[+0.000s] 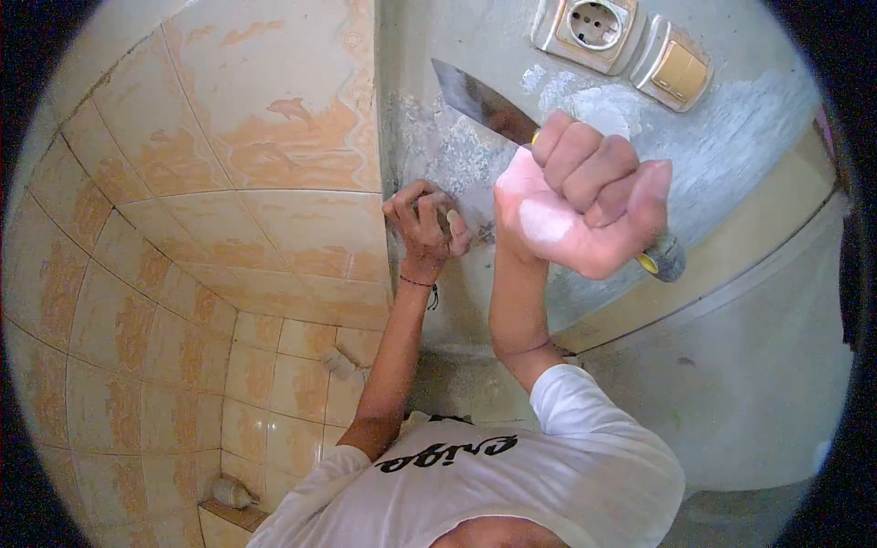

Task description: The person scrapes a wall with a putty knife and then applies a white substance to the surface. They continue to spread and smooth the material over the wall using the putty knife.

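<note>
My right hand point(585, 196) is wrapped round the handle of a putty knife point(484, 102), its palm side and curled fingers toward me. The blade points up and left, across the patchy grey wall point(429, 151). Below the fist sticks out the handle's dark end with a yellow band. My left hand point(425, 219) rests at the wall beside the tile edge, fingers bent and apart, with nothing visible in it. Pale residue marks its thumb, and a thin dark cord circles the wrist.
A wall socket point(596, 23) and a light switch point(674, 66) sit at upper right, near white filler patches point(603, 108). Orange-patterned tiles point(283, 137) cover the left side. A beige door frame point(722, 251) runs along the right. A small rounded object point(231, 493) stands on a ledge at lower left.
</note>
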Motion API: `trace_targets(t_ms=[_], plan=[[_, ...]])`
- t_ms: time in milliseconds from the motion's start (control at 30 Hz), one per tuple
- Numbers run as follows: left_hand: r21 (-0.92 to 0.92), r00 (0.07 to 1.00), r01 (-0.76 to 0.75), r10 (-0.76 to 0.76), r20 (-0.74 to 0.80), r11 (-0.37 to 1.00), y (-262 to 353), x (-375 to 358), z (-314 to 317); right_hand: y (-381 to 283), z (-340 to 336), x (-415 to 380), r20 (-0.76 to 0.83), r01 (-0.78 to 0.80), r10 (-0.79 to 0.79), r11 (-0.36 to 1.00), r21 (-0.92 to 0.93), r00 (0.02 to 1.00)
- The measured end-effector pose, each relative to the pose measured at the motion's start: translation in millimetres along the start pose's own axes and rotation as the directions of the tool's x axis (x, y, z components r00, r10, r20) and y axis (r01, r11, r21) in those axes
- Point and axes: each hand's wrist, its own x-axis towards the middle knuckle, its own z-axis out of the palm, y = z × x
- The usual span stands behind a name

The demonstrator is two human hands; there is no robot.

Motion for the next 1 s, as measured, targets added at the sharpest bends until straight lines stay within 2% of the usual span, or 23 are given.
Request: trace_targets(t_ms=[33,67,133,167,267,300,333,400,533,600,833,900,933,1000], plan=[[-0.002,1.000,0.005,-0.005,0.002,1.000,-0.2,-1.4,0.5,0.4,-1.2,0.3,0.033,-0.017,0.014,0.997,0.079,0.999],[-0.002,1.000,0.009,-0.009,0.005,1.000,0.8,-1.6,-0.3,2.4,0.9,-2.7,0.032,-0.021,0.018,0.997,0.078,0.999],[-0.011,1.000,-0.008,0.008,-0.007,1.000,1.5,1.4,-1.1,8.9,7.3,-8.4,-0.007,-0.081,0.080,0.996,-0.043,0.997],[-0.012,1.000,-0.015,0.015,-0.009,1.000,0.4,2.8,-0.5,0.6,12.2,-6.4,-0.156,-0.102,0.120,0.988,0.114,0.980],[0.013,1.000,-0.009,0.009,-0.008,1.000,0.1,0.2,-1.1,-22.1,19.0,7.8,-0.220,-0.048,0.079,0.989,0.142,0.972],[0.007,1.000,-0.002,0.002,0.001,1.000,-0.1,-0.2,-0.9,-25.1,30.2,8.6,-0.381,0.027,0.047,0.982,0.185,0.923],[0.001,1.000,0.005,-0.005,0.012,1.000,-0.3,-0.9,-1.1,-26.9,24.9,9.9,-0.383,0.025,0.050,0.982,0.188,0.922],[-0.002,1.000,0.009,-0.009,0.015,1.000,1.3,0.5,-3.3,-34.9,10.0,14.8,-0.142,-0.067,0.092,0.983,0.172,0.986],[-0.021,0.999,0.029,-0.029,0.013,0.999,1.2,-1.5,-2.4,-41.3,10.1,19.5,-0.147,-0.028,0.044,0.993,0.112,0.988],[-0.021,1.000,0.011,-0.011,0.007,1.000,1.9,0.4,-2.3,-49.6,10.0,21.1,-0.039,-0.083,0.087,0.991,0.103,0.995],[-0.017,1.000,0.010,-0.010,-0.013,1.000,2.4,1.6,-2.3,-32.5,-3.4,10.2,-0.024,-0.174,0.176,0.982,0.076,0.984],[-0.024,1.000,0.007,-0.007,-0.010,1.000,1.9,1.6,-3.9,-31.7,-0.9,18.0,-0.070,-0.174,0.169,0.982,-0.075,0.983],[-0.028,1.000,0.001,-0.001,-0.009,1.000,1.3,2.3,-3.9,-33.3,-2.9,20.9,-0.069,-0.169,0.163,0.983,-0.078,0.984],[-0.013,1.000,0.005,-0.006,-0.013,1.000,-1.9,-1.0,-1.2,-37.1,-9.7,26.0,0.055,-0.102,0.094,0.980,0.171,0.994]])
